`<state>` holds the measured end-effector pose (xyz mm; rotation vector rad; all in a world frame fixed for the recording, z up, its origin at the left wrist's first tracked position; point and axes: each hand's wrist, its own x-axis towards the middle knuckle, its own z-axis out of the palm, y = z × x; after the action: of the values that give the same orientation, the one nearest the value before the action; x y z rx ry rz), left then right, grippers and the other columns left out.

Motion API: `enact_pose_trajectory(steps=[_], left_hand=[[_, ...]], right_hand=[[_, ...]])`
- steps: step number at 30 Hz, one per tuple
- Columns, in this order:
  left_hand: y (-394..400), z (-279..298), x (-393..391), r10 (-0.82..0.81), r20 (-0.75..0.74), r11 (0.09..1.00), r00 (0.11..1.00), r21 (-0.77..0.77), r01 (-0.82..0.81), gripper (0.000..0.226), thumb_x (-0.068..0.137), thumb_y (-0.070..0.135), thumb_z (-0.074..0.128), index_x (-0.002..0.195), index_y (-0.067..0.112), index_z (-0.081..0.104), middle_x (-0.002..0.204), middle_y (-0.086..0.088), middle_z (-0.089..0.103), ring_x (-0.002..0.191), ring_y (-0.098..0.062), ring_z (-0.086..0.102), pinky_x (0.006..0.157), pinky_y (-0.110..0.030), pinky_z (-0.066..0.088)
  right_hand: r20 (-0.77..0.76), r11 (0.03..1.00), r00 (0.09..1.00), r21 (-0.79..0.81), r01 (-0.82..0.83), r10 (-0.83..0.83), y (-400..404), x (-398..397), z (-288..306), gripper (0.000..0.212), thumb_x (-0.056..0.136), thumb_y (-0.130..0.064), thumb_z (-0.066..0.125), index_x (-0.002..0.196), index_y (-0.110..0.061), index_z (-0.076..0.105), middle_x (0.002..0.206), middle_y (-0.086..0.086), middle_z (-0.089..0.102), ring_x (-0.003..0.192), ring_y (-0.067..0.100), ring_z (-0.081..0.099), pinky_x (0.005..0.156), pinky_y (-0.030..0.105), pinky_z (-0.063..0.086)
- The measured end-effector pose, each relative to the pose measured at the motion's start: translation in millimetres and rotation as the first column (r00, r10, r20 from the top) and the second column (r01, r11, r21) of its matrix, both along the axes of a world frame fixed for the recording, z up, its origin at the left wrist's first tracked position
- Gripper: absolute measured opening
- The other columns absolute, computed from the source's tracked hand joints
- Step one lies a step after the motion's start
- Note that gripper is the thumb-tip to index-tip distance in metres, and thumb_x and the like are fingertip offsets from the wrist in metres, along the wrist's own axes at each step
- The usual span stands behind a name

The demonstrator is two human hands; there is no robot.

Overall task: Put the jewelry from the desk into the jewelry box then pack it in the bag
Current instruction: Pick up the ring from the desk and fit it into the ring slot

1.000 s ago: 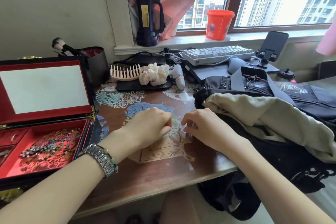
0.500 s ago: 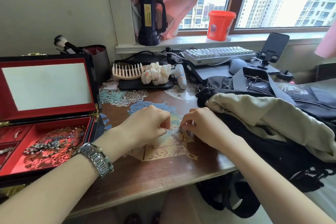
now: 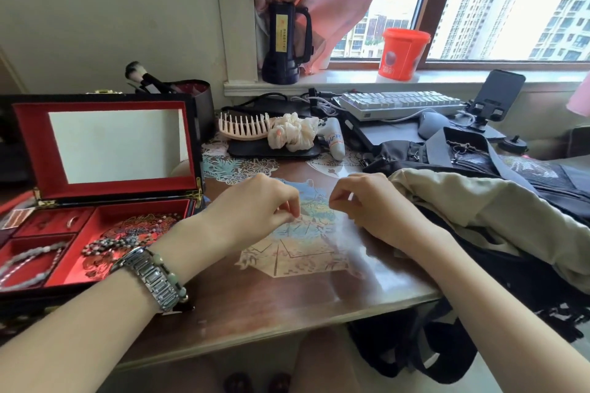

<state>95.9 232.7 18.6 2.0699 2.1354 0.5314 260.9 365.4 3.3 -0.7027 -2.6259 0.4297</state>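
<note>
The black jewelry box point(image 3: 105, 193) stands open at the desk's left, with red lining and a mirror in its lid. Beaded strands point(image 3: 121, 242), a pale strand point(image 3: 28, 260) and a ring point(image 3: 72, 221) lie in its compartments. My left hand point(image 3: 255, 210), a metal watch on its wrist, and my right hand point(image 3: 373, 204) hover over the middle of the desk, a short gap between them. Each pinches thumb to fingertip on something too thin to make out. At the right lies the black bag point(image 3: 510, 281), open, with a beige garment point(image 3: 495, 210) draped across it.
Behind my hands lie a pink comb point(image 3: 245, 128), a cream scrunchie point(image 3: 293, 134) and a white tube point(image 3: 335, 140). Further back are a keyboard point(image 3: 402, 102), a mouse point(image 3: 434, 124), a phone stand point(image 3: 495, 96) and a brush holder point(image 3: 198, 99). A flashlight point(image 3: 284, 45) and an orange tub point(image 3: 404, 53) stand on the sill.
My hands have lifted slightly and drawn apart, the left going left and the right going right. The view has shifted down a little, showing more of the box.
</note>
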Motion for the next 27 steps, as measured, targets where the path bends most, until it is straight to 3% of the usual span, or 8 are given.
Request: enact_pose_trajectory(steps=[4,10,12,15,22,27], left_hand=[[-20.3,11.4,-16.3,0.036,-0.002,0.999,0.999,0.026,-0.036,0.01,0.087,0.019,0.062,0.092,0.023,0.07,0.09,0.011,0.069,0.081,-0.002,0.062,0.077,-0.034,0.055],[-61.9,30.4,-56.9,0.158,0.07,0.985,0.985,0.057,-0.162,0.005,0.085,0.025,0.067,0.088,0.027,0.071,0.084,0.016,0.068,0.078,0.005,0.06,0.075,-0.021,0.047],[-79.0,35.4,-73.3,0.216,0.078,0.973,0.973,0.064,-0.221,0.003,0.084,0.029,0.068,0.084,0.031,0.071,0.082,0.018,0.067,0.08,0.004,0.059,0.077,-0.024,0.045],[-105.8,41.7,-96.3,0.293,0.071,0.951,0.953,0.079,-0.298,0.002,0.082,0.032,0.069,0.083,0.033,0.07,0.081,0.015,0.068,0.079,0.001,0.06,0.075,-0.024,0.046],[-161.6,40.4,-140.7,0.461,0.027,0.883,0.887,0.088,-0.461,0.003,0.083,0.038,0.065,0.081,0.037,0.067,0.08,0.016,0.068,0.079,-0.002,0.061,0.076,-0.035,0.051],[-192.6,31.1,-160.3,0.522,0.045,0.848,0.852,0.077,-0.524,0.003,0.085,0.034,0.064,0.083,0.035,0.067,0.077,0.015,0.067,0.073,0.003,0.06,0.069,-0.027,0.048]], right_hand=[[-0.051,0.998,0.997,0.009,-0.064,0.065,-16.2,-15.1,20.4,0.006,0.084,-0.012,0.067,0.084,-0.008,0.072,0.079,-0.002,0.068,0.059,-0.01,0.048,0.068,0.023,0.047],[-0.106,0.99,0.985,-0.008,-0.141,0.139,-45.3,-51.9,41.4,0.007,0.086,-0.014,0.067,0.087,-0.011,0.072,0.072,-0.013,0.063,0.059,-0.008,0.053,0.062,0.011,0.044],[-0.117,0.985,0.978,-0.001,-0.173,0.172,-54.9,-66.3,45.3,0.005,0.085,-0.015,0.067,0.085,-0.014,0.072,0.068,-0.023,0.057,0.06,-0.01,0.055,0.061,0.006,0.044],[-0.143,0.976,0.966,0.004,-0.217,0.215,-69.0,-88.2,49.4,0.004,0.084,-0.014,0.068,0.083,-0.015,0.072,0.066,-0.026,0.054,0.066,-0.016,0.054,0.063,0.003,0.042],[-0.124,0.952,0.945,-0.004,-0.307,0.304,-103.6,-136.3,53.5,0.009,0.086,-0.016,0.066,0.088,-0.012,0.073,0.082,-0.006,0.066,0.068,-0.006,0.052,0.061,0.006,0.041],[-0.117,0.937,0.932,-0.014,-0.348,0.344,-124.7,-166.6,49.7,0.005,0.086,-0.019,0.067,0.085,-0.018,0.072,0.072,-0.023,0.056,0.065,-0.007,0.053,0.065,0.001,0.042]])
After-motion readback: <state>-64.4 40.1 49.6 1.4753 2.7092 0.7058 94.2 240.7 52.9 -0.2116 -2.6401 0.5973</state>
